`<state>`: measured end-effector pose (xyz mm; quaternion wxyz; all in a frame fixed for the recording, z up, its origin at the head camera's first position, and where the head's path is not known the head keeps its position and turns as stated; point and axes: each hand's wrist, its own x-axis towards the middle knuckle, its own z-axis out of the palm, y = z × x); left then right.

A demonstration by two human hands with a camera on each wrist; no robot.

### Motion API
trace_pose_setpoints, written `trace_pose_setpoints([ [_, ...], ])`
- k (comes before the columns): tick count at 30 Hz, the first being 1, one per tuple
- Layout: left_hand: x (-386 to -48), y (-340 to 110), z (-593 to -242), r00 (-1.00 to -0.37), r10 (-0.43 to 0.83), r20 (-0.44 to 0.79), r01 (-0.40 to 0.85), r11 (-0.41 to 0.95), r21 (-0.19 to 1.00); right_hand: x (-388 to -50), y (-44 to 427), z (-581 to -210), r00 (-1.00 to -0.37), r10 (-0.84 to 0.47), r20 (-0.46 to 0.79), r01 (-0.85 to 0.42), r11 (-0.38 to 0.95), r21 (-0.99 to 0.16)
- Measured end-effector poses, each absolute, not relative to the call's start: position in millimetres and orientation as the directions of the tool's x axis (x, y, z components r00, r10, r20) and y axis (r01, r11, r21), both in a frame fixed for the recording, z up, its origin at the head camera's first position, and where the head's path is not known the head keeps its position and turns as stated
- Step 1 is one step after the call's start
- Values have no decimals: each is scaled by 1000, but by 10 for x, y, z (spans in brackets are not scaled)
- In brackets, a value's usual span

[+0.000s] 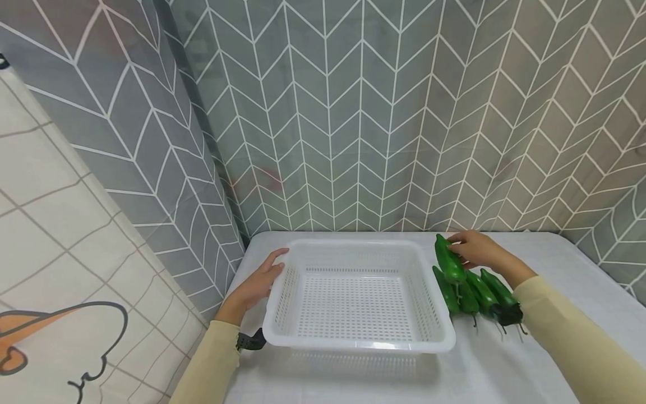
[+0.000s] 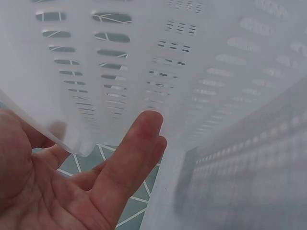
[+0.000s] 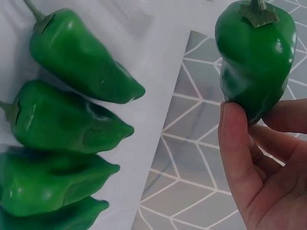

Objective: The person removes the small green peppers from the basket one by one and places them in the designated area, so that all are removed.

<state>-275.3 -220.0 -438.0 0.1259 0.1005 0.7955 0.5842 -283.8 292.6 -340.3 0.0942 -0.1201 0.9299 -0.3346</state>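
Note:
A white perforated plastic basket stands on the table with nothing inside. My left hand holds its rim at the far left corner; in the left wrist view the thumb lies across the rim, and the fingers are below it against the holed outer wall. My right hand pinches a green pepper by its pointed tip, stem end away from the fingers. This pepper is above several other green peppers, which lie side by side to the right of the basket.
White cloth covers the table. Behind it hangs a grey curtain with a white zigzag pattern. A checked white cloth with a printed drawing is at the left. A dark strap sits at my left wrist.

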Motion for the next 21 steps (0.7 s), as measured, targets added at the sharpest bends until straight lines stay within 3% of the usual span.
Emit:
trace_pose_setpoints([
  [21, -2770, -2214, -4409, -951, 297, -88, -2, 278, 961, -2825, 3228, -3511, -962, -243, -125, -103, 747, -656],
])
